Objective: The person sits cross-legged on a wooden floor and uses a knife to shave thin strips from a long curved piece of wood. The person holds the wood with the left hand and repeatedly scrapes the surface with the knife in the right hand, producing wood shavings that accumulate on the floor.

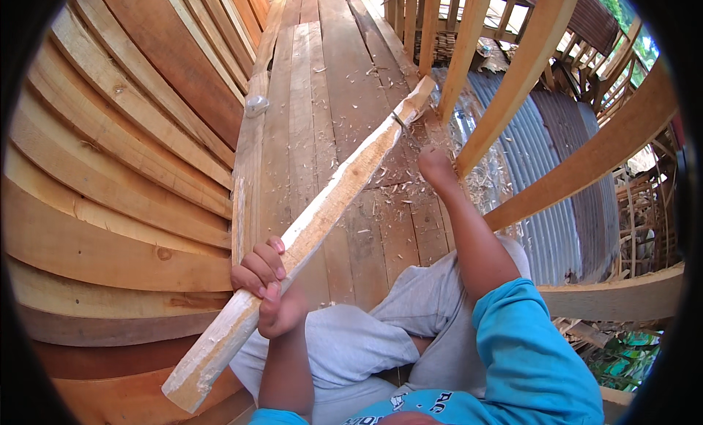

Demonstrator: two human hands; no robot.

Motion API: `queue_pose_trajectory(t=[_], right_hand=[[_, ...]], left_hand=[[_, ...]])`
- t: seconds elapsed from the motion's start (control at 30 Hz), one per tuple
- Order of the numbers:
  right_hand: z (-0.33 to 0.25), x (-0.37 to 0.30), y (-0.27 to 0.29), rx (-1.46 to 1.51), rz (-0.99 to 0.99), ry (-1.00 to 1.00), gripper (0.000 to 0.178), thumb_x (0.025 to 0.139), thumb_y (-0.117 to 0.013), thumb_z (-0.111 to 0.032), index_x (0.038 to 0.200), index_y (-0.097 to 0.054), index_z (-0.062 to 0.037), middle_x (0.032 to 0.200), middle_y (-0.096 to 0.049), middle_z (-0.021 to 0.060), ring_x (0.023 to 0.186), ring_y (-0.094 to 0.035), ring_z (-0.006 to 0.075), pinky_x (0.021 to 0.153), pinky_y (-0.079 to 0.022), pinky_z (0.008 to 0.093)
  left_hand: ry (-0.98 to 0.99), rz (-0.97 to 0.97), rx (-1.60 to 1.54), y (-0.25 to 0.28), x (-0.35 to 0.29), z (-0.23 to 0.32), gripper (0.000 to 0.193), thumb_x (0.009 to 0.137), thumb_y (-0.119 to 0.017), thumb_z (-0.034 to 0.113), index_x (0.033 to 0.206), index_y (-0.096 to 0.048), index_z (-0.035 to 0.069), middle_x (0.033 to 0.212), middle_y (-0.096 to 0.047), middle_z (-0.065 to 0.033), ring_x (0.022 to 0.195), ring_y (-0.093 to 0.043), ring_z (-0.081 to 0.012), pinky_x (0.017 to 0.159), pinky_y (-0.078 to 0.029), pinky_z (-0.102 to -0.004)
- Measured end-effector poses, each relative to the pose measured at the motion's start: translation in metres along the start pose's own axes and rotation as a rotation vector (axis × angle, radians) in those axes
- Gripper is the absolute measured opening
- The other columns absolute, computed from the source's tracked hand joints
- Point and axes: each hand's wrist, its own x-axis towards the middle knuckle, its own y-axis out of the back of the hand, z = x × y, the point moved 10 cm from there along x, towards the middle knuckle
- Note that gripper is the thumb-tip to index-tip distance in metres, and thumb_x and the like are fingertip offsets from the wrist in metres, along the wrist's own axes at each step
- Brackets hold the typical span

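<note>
A long, pale length of wood slants from lower left to upper right across the view. My left hand is wrapped round it near its lower end. Its far end is cut narrower and lies beside the railing's slats. Close to that end, my right hand is closed in a fist. A thin, dark, blade-like tool seen nearly edge-on crosses the wood there and runs toward this fist. The handle is hidden inside the fingers.
Wood shavings are scattered over the plank floor. Overlapping boards form a wall on the left. Upright slats stand close on the right, with corrugated metal sheets beyond. A small clear plastic object lies by the wall.
</note>
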Motion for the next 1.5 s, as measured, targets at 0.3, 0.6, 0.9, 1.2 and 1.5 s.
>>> queue_pose_trajectory(t=[0.3,0.6,0.9,1.2,1.5], right_hand=[[-0.137,-0.157,-0.043,-0.057,-0.463,0.428,0.070,0.106,-0.027,-0.045,0.077,-0.065,0.0050,0.083,-0.066,0.0327,0.086,-0.063,0.0514,0.083,-0.048,0.0560],[-0.150,-0.195,-0.029,-0.031,-0.279,0.523,0.054,0.101,-0.039,-0.032,0.068,-0.066,0.0016,0.070,-0.063,0.0282,0.070,-0.063,0.0479,0.070,-0.051,0.0573],[-0.124,-0.133,-0.027,-0.097,-0.061,0.490,0.050,0.096,-0.039,-0.029,0.070,-0.068,0.0028,0.073,-0.065,0.0296,0.073,-0.066,0.0478,0.074,-0.053,0.0558],[-0.060,-0.038,0.004,-0.083,-0.013,0.283,0.050,0.095,-0.037,-0.032,0.092,-0.071,0.0042,0.101,-0.067,0.0306,0.098,-0.066,0.0460,0.087,-0.050,0.0550],[-0.137,-0.187,-0.016,-0.064,-0.322,0.434,0.053,0.097,-0.036,-0.035,0.086,-0.070,0.0033,0.094,-0.068,0.0290,0.093,-0.066,0.0465,0.089,-0.050,0.0542]], left_hand=[[0.203,0.569,-0.153,0.096,-0.003,-0.024,0.021,0.070,-0.056,0.010,0.078,-0.038,0.017,0.074,-0.039,-0.0003,0.081,-0.045,-0.0162,0.109,-0.037,-0.0455],[0.169,0.540,-0.174,0.083,-0.012,-0.025,0.021,0.068,-0.055,0.010,0.078,-0.038,0.017,0.072,-0.036,0.0003,0.079,-0.044,-0.0151,0.105,-0.038,-0.0421],[0.270,0.586,-0.211,0.074,-0.025,-0.052,0.016,0.074,-0.056,0.009,0.080,-0.042,0.015,0.076,-0.042,0.0009,0.084,-0.047,-0.0166,0.109,-0.037,-0.0457],[0.188,0.327,-0.101,0.044,-0.010,-0.044,0.020,0.071,-0.057,0.009,0.082,-0.041,0.016,0.075,-0.040,-0.0006,0.083,-0.046,-0.0174,0.108,-0.036,-0.0454],[0.147,0.309,-0.113,0.055,-0.008,-0.031,0.024,0.068,-0.058,0.010,0.080,-0.038,0.017,0.072,-0.037,0.0006,0.078,-0.044,-0.0162,0.101,-0.037,-0.0426]])
